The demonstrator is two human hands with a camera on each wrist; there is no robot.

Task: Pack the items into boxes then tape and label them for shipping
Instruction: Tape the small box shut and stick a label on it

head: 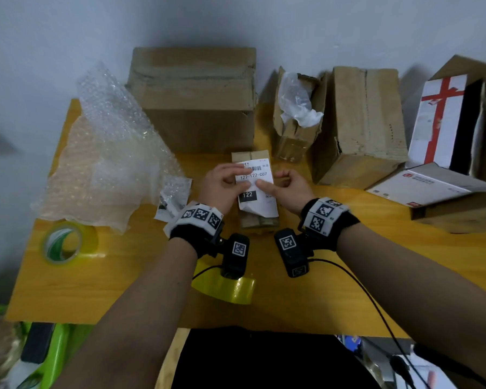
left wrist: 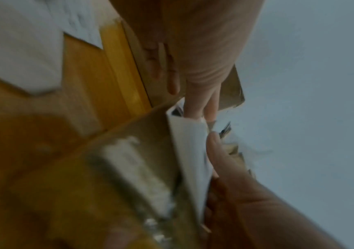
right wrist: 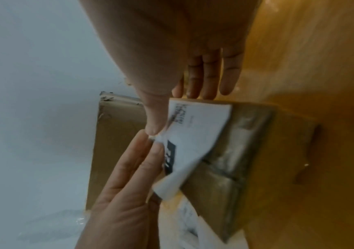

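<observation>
Label (head: 257, 186) on small box (head: 260, 220), tape roll (head: 68, 242) left.

A small taped-up cardboard box (head: 257, 220) is laid flat mid-table – a white barcode label (head: 256, 189) is draped over its top, partly lifted.

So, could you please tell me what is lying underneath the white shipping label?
A small taped cardboard box lies under the shipping label, which both hands hold over it: left hand, right hand. The label hides most of the box's top, and its contents are sealed from view.
</observation>
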